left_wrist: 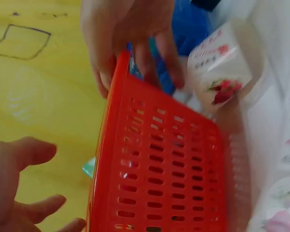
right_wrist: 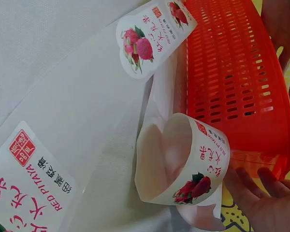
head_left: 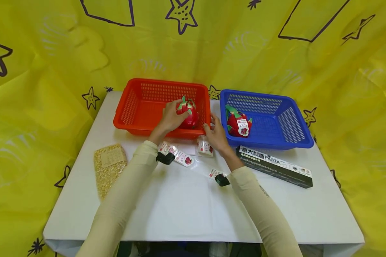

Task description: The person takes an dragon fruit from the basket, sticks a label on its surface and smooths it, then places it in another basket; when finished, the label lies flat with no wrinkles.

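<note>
Inside the red basket (head_left: 132, 123), a red dragon fruit (head_left: 192, 119) with green tips sits at the right end. My left hand (head_left: 172, 117) reaches over the front rim beside it, thumb overlapping the fruit in the head view. In the left wrist view, that hand's fingers (left_wrist: 41, 150) are spread with nothing between them. My right hand (head_left: 216, 135) holds the basket's front right corner, its fingers around the rim in the left wrist view. Just below stands a roll of RED PITAYA stickers (right_wrist: 203, 169), its strip (head_left: 196, 165) trailing over the table.
To the right is a blue basket (head_left: 276, 142) with another dragon fruit (head_left: 235, 123) bearing a sticker. A black PASTA box (head_left: 273, 167) lies before it. A bag of yellow kernels (head_left: 109, 167) lies at the left of the white table (head_left: 186, 210). Yellow cloth (head_left: 212, 46) hangs behind.
</note>
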